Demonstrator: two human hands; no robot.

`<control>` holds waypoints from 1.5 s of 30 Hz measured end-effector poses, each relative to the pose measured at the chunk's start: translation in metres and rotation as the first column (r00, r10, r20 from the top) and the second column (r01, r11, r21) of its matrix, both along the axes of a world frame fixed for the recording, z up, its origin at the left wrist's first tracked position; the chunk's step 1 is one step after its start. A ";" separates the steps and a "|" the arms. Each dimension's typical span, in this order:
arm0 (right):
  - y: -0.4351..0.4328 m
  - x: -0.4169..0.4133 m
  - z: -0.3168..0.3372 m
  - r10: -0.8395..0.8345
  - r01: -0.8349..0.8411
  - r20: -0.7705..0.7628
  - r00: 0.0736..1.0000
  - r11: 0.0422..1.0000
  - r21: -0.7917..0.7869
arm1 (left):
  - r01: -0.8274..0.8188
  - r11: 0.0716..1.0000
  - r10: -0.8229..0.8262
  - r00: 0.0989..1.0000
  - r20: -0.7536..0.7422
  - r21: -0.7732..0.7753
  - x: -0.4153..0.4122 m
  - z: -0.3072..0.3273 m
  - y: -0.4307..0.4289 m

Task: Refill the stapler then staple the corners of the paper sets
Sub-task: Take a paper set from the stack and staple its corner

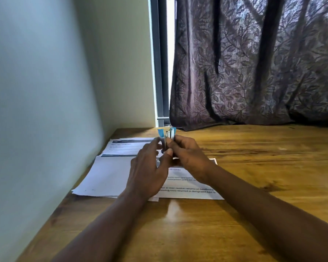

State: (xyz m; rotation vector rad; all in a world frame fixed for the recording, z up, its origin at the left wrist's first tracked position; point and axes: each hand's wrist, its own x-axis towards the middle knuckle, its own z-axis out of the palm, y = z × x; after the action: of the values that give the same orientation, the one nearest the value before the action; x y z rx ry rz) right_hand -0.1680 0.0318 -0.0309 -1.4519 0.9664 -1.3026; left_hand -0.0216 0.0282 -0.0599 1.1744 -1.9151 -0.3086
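A small blue stapler (168,134) stands on end above the papers, its blue top and base spread apart with the metal channel between them. My right hand (187,156) grips its lower body, fingers curled round it. My left hand (148,167) reaches in from the left, fingertips pinching at the metal channel; whether staples are between those fingers is hidden. Under both hands, white printed paper sets (112,174) lie spread on the wooden table (254,167).
A pale wall (45,91) runs along the table's left edge. A dark patterned curtain (254,63) hangs behind the table's far edge, beside a window frame (160,72). Bare wood extends to the right and toward me.
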 end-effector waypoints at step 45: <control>-0.029 -0.024 -0.028 -0.575 0.162 -0.660 0.484 0.800 -0.578 | -0.050 0.984 0.073 0.988 -0.133 0.171 0.034 0.001 -0.032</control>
State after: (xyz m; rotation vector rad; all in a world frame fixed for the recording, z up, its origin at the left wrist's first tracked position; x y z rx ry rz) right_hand -0.1921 0.0025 -0.0585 -2.4294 1.7796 -1.1718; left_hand 0.0121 -0.0038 -0.0588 1.2846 -1.7550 -0.5127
